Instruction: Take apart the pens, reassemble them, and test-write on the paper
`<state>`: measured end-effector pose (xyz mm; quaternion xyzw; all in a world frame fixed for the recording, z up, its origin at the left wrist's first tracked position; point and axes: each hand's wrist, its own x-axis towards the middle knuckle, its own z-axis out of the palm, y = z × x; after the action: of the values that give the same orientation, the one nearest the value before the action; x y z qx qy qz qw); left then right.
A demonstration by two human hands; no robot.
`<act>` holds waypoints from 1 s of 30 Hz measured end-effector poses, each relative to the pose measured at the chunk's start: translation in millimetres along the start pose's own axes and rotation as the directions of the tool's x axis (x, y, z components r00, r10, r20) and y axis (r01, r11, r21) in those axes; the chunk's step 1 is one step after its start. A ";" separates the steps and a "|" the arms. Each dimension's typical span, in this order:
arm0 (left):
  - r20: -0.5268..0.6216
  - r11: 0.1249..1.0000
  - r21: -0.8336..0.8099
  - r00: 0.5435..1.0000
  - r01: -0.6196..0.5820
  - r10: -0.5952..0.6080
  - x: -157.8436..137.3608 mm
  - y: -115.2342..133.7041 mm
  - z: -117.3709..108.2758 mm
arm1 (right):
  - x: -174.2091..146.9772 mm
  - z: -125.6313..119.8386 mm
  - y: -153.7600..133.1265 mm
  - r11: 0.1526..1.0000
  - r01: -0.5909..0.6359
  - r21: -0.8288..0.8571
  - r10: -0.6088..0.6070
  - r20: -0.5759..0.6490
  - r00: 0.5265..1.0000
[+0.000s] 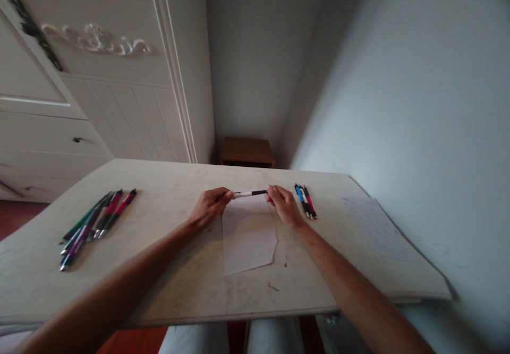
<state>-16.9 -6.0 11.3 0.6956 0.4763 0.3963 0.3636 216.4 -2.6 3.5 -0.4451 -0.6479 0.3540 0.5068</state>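
A white pen with a black grip is held level between my two hands, over the top edge of a torn sheet of paper. My left hand pinches its left end, and my right hand pinches the black right end. Close by on the right lie several pens side by side, with blue, white and pink among them. Off to the left, a loose pile of pens in green, purple and pink rests on the table.
The white, stained table ends at a wall on the right. A scribbled area marks its right side. A white cabinet stands behind to the left, and a brown wooden box sits beyond the far edge.
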 end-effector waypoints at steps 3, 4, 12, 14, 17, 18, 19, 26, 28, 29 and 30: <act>-0.012 0.998 -0.040 0.999 0.053 -0.053 1.8 -3.9 1.4 | 0.7 -0.2 0.8 1.000 -0.011 0.024 0.010 0.034 0.999; -0.012 0.996 -0.060 0.998 0.069 -0.070 2.2 -4.5 1.9 | 1.2 -0.5 1.1 0.999 -0.017 0.039 0.015 0.045 0.999; -0.005 0.991 -0.120 0.998 0.062 -0.063 4.6 -4.2 0.5 | 8.0 -7.3 -2.4 0.995 0.014 0.101 -0.023 0.081 0.996; -0.011 0.994 -0.099 0.999 0.046 -0.047 5.4 -5.5 -0.2 | 9.4 -8.1 -1.6 0.990 -0.008 0.141 -0.005 0.093 0.996; -0.014 0.997 -0.067 0.999 0.028 -0.029 5.7 -5.4 -0.3 | 9.8 -7.8 1.5 0.986 -0.033 0.164 0.017 0.097 0.995; -0.012 0.998 -0.058 1.000 0.019 -0.019 5.5 -4.7 -0.1 | 9.4 -7.5 2.9 0.988 -0.036 0.150 0.022 0.096 0.995; -0.007 0.999 -0.049 1.000 0.008 -0.008 5.1 -3.7 0.2 | 8.9 -7.2 4.3 0.991 -0.039 0.129 0.027 0.094 0.995; 0.038 1.000 -0.009 0.999 -0.025 0.025 2.9 0.3 1.6 | 6.9 -7.1 8.9 0.998 -0.030 -0.054 0.034 0.072 0.997; 0.036 1.000 0.011 0.999 -0.025 0.025 3.3 -0.5 1.1 | 7.9 -7.8 7.8 0.998 0.006 -0.064 -0.003 0.047 0.999; 0.033 0.999 0.019 0.999 -0.026 0.025 3.6 -0.9 0.8 | 8.5 -8.2 7.2 0.998 0.017 -0.063 -0.015 0.034 0.999; 0.030 0.999 0.023 0.999 -0.025 0.024 3.8 -1.2 0.5 | 9.1 -8.3 6.9 0.998 0.023 -0.064 -0.021 0.025 0.999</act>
<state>-16.0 -2.1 10.8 0.7115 0.4668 0.3848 0.3574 225.2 8.4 2.3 -0.4499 -0.6698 0.3325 0.4882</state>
